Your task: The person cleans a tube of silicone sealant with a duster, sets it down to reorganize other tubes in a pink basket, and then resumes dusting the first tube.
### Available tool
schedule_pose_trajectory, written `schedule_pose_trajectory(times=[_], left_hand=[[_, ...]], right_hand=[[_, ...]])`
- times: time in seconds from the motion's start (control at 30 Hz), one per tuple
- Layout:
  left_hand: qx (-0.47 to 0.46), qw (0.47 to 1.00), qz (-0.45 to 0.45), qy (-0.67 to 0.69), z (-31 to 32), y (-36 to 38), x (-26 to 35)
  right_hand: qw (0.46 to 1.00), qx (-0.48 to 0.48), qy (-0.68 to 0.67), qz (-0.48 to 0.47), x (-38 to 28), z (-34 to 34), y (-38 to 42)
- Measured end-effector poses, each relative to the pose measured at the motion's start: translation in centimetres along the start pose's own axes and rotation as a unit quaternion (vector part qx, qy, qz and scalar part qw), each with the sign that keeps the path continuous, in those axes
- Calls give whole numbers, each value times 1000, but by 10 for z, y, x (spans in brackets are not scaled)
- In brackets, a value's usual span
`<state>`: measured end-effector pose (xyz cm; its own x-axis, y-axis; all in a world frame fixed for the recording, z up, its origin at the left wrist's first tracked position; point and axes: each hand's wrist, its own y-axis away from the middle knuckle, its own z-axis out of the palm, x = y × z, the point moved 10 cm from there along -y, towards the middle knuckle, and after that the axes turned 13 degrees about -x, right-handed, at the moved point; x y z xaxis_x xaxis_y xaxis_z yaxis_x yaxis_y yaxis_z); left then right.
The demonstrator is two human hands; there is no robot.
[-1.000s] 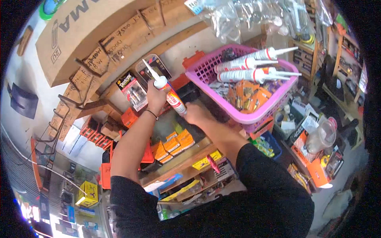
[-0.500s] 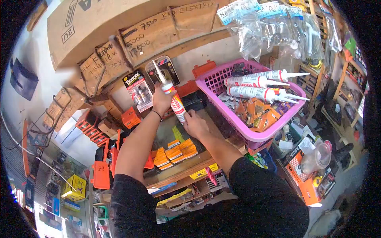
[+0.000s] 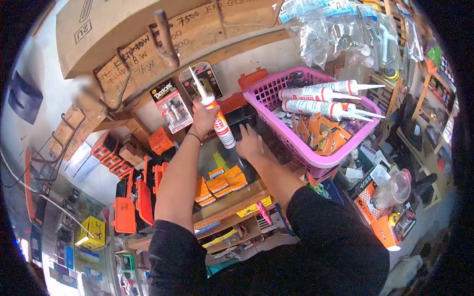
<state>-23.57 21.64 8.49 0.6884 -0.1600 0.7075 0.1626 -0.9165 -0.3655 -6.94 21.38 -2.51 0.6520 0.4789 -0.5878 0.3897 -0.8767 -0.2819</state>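
Note:
My left hand point(image 3: 203, 119) is wrapped round the upper part of a white, red and yellow silicone sealant cartridge point(image 3: 224, 132), which stands tilted with its white nozzle pointing up. Close beside the cartridge's lower end is my right hand point(image 3: 251, 144), its fingers stretched and a little apart over the counter. To the right, a pink plastic basket point(image 3: 320, 159) carries several similar sealant cartridges point(image 3: 312, 108) lying across its top, above orange packets point(image 3: 328, 135). Small orange boxes point(image 3: 219, 183) lie on the glass counter point(image 3: 205, 158) in front of my arms.
A carded Dextone pack point(image 3: 172, 107) and another blister pack point(image 3: 203, 81) lean at the back. Metal hooks point(image 3: 165, 39) jut from the cardboard-covered board above. Orange cases point(image 3: 126, 214) stand at left. Clear bags point(image 3: 340, 44) hang at upper right, and a clear plastic jar point(image 3: 393, 191) sits below.
My right hand has shifted slightly up and right, its fingers spreading by the cartridge's base. The left hand still holds the cartridge, and the whole view has tilted slightly.

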Motion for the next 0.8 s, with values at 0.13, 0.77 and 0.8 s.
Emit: schedule_pose_trajectory(times=[0.13,0.77,0.8], left_hand=[[46,998,10,-48,-4,5,8],[23,1000,-15,-5,0,2,-5],[29,999,-1,-18,-2,1,-3]], right_hand=[[994,-79,64,42,2,20,-8],[994,20,63,-88,-22,-1,-29],[993,32,65,-94,-23,-4,-31]])
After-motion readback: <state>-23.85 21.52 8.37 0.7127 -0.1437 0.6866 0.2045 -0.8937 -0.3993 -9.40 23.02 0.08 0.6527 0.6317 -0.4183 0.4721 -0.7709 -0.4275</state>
